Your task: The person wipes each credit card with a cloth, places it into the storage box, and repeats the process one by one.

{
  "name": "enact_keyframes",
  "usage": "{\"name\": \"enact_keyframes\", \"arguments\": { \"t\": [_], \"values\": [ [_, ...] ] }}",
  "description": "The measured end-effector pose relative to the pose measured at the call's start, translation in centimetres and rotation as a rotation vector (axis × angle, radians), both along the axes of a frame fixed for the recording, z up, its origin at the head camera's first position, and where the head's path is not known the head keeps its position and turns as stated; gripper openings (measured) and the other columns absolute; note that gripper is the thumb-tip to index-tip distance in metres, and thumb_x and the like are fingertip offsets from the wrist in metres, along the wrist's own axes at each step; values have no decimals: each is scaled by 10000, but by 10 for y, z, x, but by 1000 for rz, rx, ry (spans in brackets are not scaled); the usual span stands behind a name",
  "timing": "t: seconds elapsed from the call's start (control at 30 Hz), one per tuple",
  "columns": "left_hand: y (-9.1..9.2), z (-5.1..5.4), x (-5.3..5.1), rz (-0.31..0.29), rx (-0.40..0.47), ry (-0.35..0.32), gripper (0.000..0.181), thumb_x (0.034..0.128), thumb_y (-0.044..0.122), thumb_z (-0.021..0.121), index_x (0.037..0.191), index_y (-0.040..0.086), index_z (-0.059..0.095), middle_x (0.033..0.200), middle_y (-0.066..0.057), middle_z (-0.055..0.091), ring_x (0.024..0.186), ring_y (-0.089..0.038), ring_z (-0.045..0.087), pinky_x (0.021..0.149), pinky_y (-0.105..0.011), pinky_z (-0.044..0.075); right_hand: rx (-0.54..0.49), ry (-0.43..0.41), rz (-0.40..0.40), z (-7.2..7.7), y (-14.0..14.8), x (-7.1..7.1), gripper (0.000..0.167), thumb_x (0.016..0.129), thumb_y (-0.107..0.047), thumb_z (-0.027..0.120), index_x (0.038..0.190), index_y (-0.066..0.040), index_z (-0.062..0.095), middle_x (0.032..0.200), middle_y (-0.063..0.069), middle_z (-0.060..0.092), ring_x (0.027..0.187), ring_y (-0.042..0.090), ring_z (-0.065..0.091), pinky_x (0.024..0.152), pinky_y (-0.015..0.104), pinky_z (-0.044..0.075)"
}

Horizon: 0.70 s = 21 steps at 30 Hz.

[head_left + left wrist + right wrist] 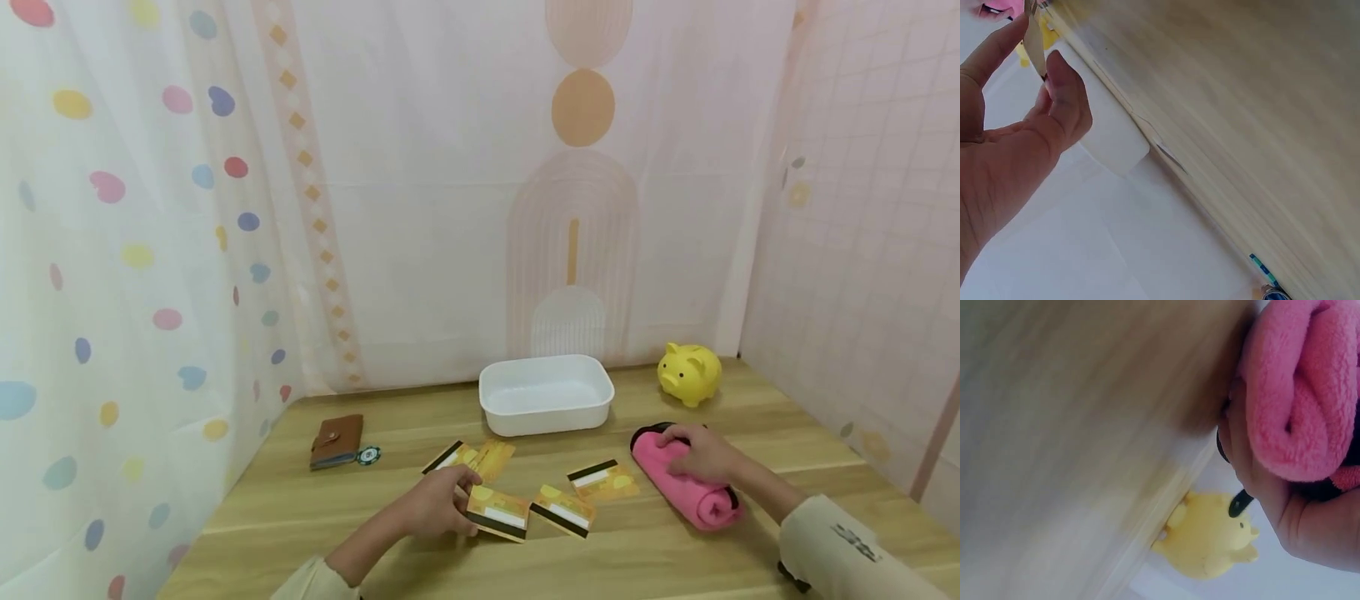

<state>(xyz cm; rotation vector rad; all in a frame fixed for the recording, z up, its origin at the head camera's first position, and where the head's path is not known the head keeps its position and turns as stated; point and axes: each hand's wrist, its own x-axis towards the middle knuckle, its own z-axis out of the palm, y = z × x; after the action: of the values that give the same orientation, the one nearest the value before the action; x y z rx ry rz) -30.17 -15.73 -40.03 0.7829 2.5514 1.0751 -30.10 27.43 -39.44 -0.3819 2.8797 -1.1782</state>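
In the head view my left hand [437, 504] pinches a yellow bank card [498, 507] with a black stripe by its left end. The left wrist view shows this bank card [1034, 47] nearly edge-on between thumb and fingers. Several similar cards lie around it, among them one card [562, 510] just right and another card [604, 482] behind that. On the right, my right hand [703, 454] grips a rolled pink towel [678, 485] with black edging. The right wrist view shows the towel's [1297, 425] rolled end close up, with the palm and fingers partly hidden behind it.
A white tub [546, 423] stands at the back middle of the wooden table [420, 575]. A yellow piggy bank [688, 375] sits at the back right. To the left lie a brown wallet [337, 439] and a green poker chip [368, 455]. Curtains enclose the table's back and sides.
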Motion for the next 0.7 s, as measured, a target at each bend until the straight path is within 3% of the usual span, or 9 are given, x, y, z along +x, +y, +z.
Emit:
{"name": "enact_keyframes", "arguments": {
  "t": [0.17,0.3,0.47,0.6,0.7],
  "values": [
    [0,4,0,-9,15,-34,553,745,-2,847,1216,-20,557,1034,-90,574,861,-210,624,709,-347,539,31,-4,-2,1,-4,-1,350,784,-19,747,1124,6,667,1177,274,562,732,198,545,633,320,462],
    [-1,3,1,-14,25,-39,558,739,-17,839,1218,-26,553,995,-93,602,895,-251,647,762,-401,557,75,8,2,0,-3,-1,345,803,-94,788,1120,-18,676,1235,299,564,900,268,555,729,362,458],
    [0,2,0,-20,73,-46,565,746,-8,819,1241,-35,548,943,-65,600,854,-196,634,728,-329,546,81,49,7,-1,-1,0,331,787,-85,807,1090,-16,694,1257,322,566,1000,313,552,780,394,471],
    [1,5,-1,-19,151,-68,600,759,-45,784,1286,-84,501,918,-50,576,789,-143,572,673,-260,499,42,54,5,-1,-1,3,332,770,-69,810,1079,-12,701,1218,291,587,851,251,551,705,359,469],
    [4,9,-3,-15,227,-76,624,771,-76,749,1319,-121,455,857,-34,519,728,-126,494,639,-236,454,31,78,12,2,-3,5,329,756,-68,811,1067,-37,709,1200,265,601,827,229,530,696,345,454]
  ]
}}
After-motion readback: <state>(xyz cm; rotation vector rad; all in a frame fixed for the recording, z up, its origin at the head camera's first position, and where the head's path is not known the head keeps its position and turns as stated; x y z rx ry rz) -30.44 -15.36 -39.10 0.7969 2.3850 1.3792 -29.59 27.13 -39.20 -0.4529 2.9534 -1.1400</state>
